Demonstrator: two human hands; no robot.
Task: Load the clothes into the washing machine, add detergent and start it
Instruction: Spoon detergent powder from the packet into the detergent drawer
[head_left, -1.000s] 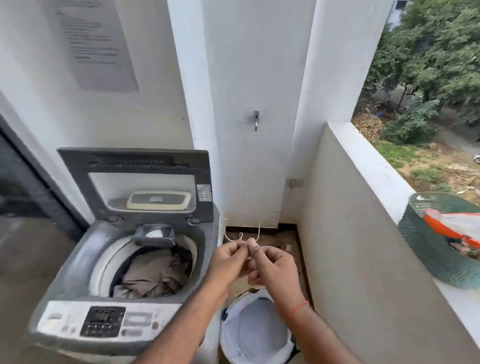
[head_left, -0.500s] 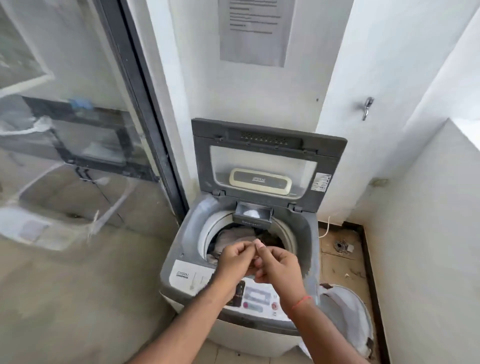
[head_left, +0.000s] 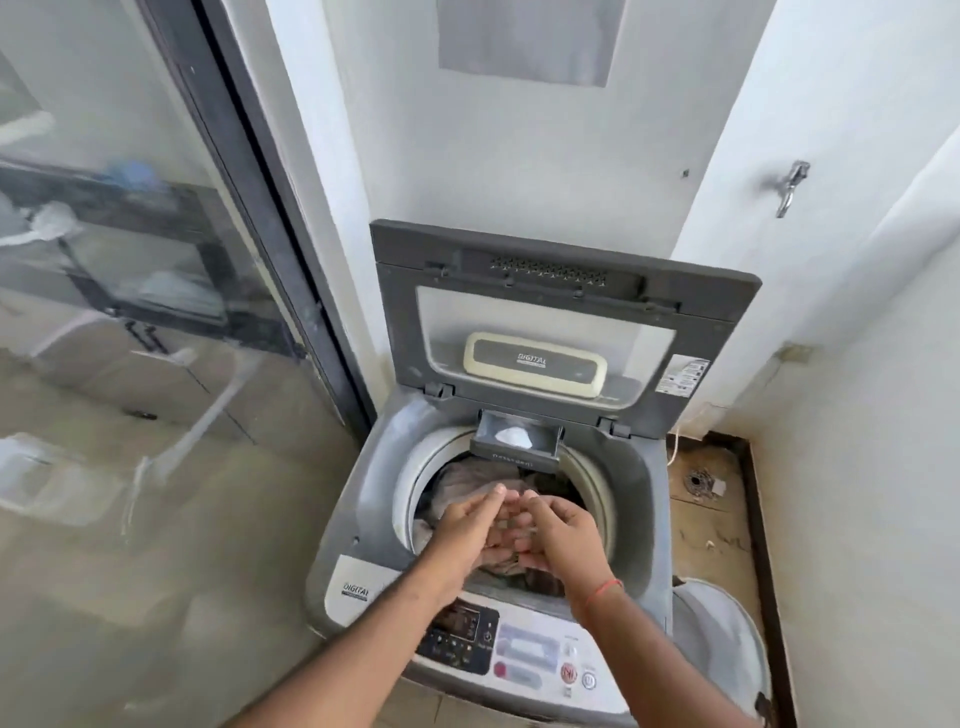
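Both hands, left hand (head_left: 470, 525) and right hand (head_left: 558, 530), are hovering together, fingers loose, over the clothes (head_left: 467, 480); leftover powder could be falling outside the detergent drawer (head_left: 517, 440).

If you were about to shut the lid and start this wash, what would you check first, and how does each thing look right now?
1. Clothes in the drum: ok, a heap lies inside.
2. Detergent in the drawer: ok, white powder shows in it.
3. Drawer pushed in: not ok, it stands pulled out over the drum.
4. Hands out of the way: not ok, the left hand and right hand are together over the drum opening.
5. Hands empty: cannot tell, the fingers are blurred.
6. Lid shut: not ok, it stands upright and open.
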